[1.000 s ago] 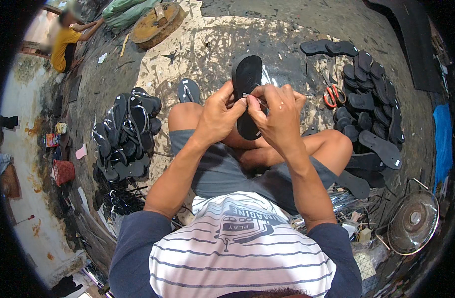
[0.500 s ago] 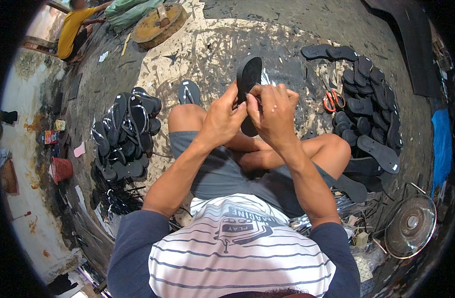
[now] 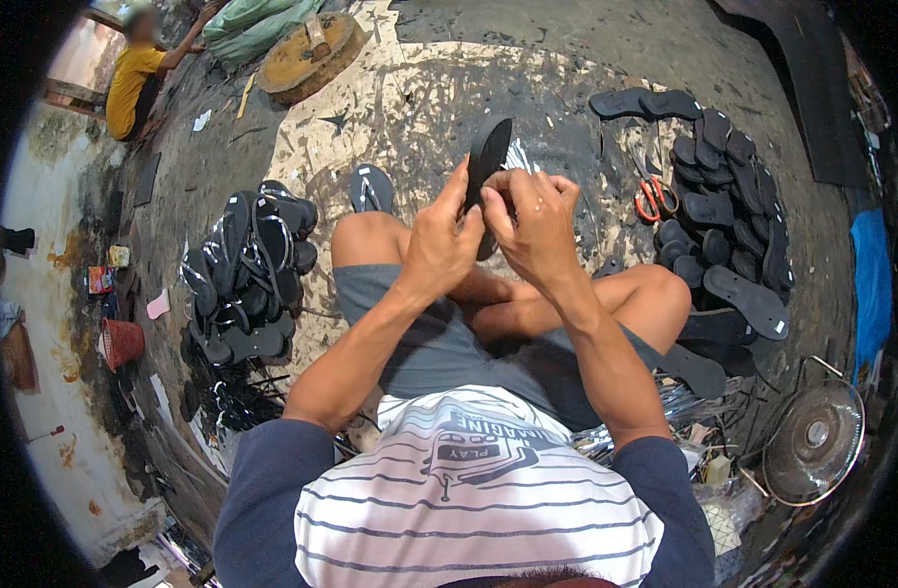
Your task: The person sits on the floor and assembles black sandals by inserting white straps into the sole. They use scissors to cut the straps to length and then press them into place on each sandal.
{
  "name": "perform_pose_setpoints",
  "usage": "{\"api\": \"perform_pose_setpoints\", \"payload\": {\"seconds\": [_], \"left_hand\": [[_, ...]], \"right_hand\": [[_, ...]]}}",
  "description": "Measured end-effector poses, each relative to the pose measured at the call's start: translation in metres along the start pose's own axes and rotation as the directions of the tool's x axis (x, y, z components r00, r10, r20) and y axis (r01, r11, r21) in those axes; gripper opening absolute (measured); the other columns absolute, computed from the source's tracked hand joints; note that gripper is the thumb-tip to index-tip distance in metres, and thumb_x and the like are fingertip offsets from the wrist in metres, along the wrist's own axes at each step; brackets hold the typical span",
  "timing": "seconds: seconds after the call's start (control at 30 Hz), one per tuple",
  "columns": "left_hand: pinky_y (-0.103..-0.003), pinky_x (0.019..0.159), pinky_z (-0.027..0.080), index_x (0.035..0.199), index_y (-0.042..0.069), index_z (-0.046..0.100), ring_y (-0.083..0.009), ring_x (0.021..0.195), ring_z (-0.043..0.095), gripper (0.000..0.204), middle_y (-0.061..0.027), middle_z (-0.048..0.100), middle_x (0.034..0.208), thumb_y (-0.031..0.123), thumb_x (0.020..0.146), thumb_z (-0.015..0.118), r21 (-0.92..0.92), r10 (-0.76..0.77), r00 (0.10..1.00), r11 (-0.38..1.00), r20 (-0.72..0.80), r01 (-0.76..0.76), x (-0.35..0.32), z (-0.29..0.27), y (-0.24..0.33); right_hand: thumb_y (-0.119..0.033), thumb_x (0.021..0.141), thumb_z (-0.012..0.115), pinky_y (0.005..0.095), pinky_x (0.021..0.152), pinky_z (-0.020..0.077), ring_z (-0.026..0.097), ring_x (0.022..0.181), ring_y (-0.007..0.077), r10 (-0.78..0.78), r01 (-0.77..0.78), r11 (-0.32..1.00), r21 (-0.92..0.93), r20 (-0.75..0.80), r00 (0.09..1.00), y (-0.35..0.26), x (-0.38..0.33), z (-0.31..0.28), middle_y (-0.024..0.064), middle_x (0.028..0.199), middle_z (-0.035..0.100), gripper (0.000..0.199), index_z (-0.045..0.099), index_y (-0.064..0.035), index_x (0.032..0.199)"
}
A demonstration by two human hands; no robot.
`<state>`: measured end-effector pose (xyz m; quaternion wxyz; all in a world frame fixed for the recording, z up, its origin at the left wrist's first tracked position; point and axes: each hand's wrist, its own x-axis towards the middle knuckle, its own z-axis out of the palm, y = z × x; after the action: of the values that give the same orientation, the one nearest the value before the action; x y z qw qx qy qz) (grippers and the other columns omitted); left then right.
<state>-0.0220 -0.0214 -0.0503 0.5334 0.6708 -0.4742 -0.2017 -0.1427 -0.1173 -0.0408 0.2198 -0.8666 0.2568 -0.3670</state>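
One sole (image 3: 491,154), long axis forward, left hand (image 3: 443,238) grasping; right hand (image 3: 535,223) pinched, contents hidden.

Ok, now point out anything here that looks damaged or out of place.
The white wall at far left looks damaged: dark blotches and rust-brown stains mar its surface. One strapped flip-flop lies just beyond the left knee, apart from the flip-flop pile, so it looks stray, though it may be set there deliberately.

Dark lettering (image 3: 488,421) stands on the near striped shirt (image 3: 469,519), and an unreadable white label (image 3: 779,327) on a black sole (image 3: 745,299) at right.
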Motion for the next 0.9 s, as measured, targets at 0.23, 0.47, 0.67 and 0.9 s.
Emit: {"api": "perform_pose_setpoints", "payload": {"seconds": [0.23,0.47,0.67,0.9], "left_hand": [[-0.024,0.087,0.051,0.147,-0.006,0.041,-0.0116,0.103,0.061,0.05,-0.0087,0.063,0.121,-0.003,0.099,0.052,-0.222,-0.191,0.981,0.956,0.014,0.189,0.0,0.007,0.013],[-0.039,0.095,0.057,0.133,0.003,0.053,-0.0189,0.109,0.064,0.034,-0.0076,0.065,0.12,-0.001,0.1,0.048,-0.934,-0.473,0.881,0.325,-0.022,0.151,0.01,0.002,-0.006],[-0.042,0.093,0.057,0.123,0.003,0.063,-0.0229,0.113,0.065,0.029,-0.0085,0.068,0.124,0.0,0.094,0.063,-0.588,-0.3,0.949,0.752,0.096,0.297,0.005,-0.042,-0.028],[-0.043,0.09,0.053,0.111,0.004,0.07,-0.0368,0.102,0.07,0.036,-0.0178,0.074,0.108,0.018,0.077,0.074,0.3,-0.278,0.96,0.915,-0.017,0.271,-0.015,-0.069,-0.007]], "right_hand": [[-0.022,0.091,0.071,0.0424,0.095,0.0349,0.064,0.088,0.0181,-0.008,0.008,1.0,-0.018,-0.017,1.0,-0.001,-0.007,0.006,-0.0012,0.091,0.07,0.011,0.068,-0.0139,0.098],[-0.019,0.09,0.074,0.0465,0.108,0.0401,0.062,0.115,0.0336,0.402,-0.35,0.878,0.326,-0.105,0.91,0.037,-0.041,0.024,0.017,0.124,0.067,0.033,0.068,-0.0073,0.121],[-0.016,0.092,0.073,0.04,0.11,0.0394,0.056,0.128,0.0278,0.311,-0.437,0.67,0.6,0.308,0.899,0.063,-0.03,-0.01,0.0154,0.138,0.062,0.02,0.071,-0.0034,0.107],[-0.011,0.091,0.076,0.0305,0.096,0.0465,0.06,0.113,0.0165,0.396,-0.478,0.526,0.703,0.295,0.87,0.066,-0.03,-0.02,0.0137,0.128,0.065,0.013,0.069,-0.0028,0.097]]}}
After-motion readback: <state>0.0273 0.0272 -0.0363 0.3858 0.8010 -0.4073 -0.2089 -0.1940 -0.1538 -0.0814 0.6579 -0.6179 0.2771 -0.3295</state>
